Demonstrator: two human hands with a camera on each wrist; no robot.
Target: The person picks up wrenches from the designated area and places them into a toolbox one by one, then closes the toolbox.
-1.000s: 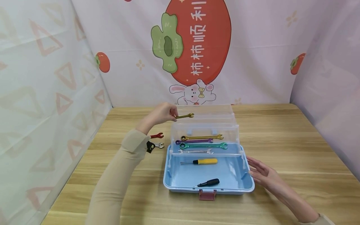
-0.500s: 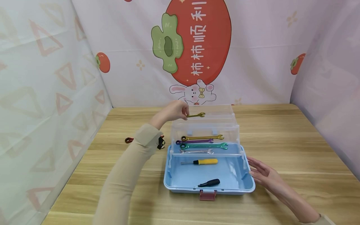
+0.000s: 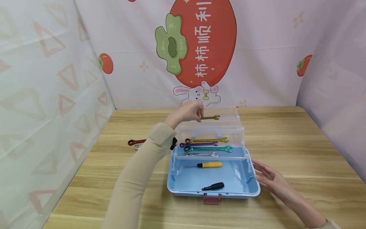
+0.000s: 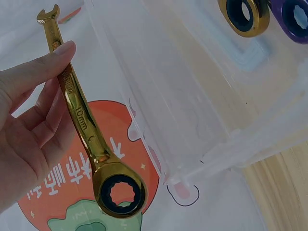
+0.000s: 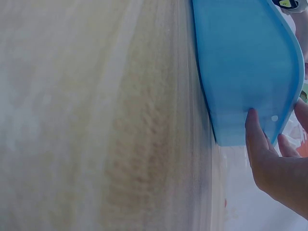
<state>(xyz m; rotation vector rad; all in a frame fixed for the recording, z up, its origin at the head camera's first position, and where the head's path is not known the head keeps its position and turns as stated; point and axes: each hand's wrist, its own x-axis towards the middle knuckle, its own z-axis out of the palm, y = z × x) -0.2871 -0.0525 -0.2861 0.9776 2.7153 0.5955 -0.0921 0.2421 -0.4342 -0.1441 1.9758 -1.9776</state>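
Observation:
My left hand [image 3: 189, 113] pinches a gold ratcheting wrench [image 3: 211, 117] between thumb and fingers, above the rear clear tray of a light blue toolbox [image 3: 228, 178]. In the left wrist view, this wrench [image 4: 83, 113] has its ring end pointing down and "10mm" on its shank. My right hand [image 3: 270, 179] touches the toolbox's right side; its fingers [image 5: 253, 126] lie fairly straight against the blue wall in the right wrist view. Seen at the clear front tray [image 3: 236, 135] are another gold wrench [image 3: 206, 140], a purple one [image 3: 200, 144], a green one [image 3: 208, 148] and a silver one [image 3: 200, 154].
A yellow-handled screwdriver [image 3: 211, 164] and a black-handled screwdriver [image 3: 214, 186] lie on the toolbox floor. Left of the box, a red wrench [image 3: 136, 142] and a silver wrench end [image 3: 137, 147] lie on the wooden table [image 3: 286, 136], partly hidden by my left sleeve.
My left hand has moved right with the gold wrench, from the rear tray's left end to nearer its middle. My right hand stays at the toolbox's side.

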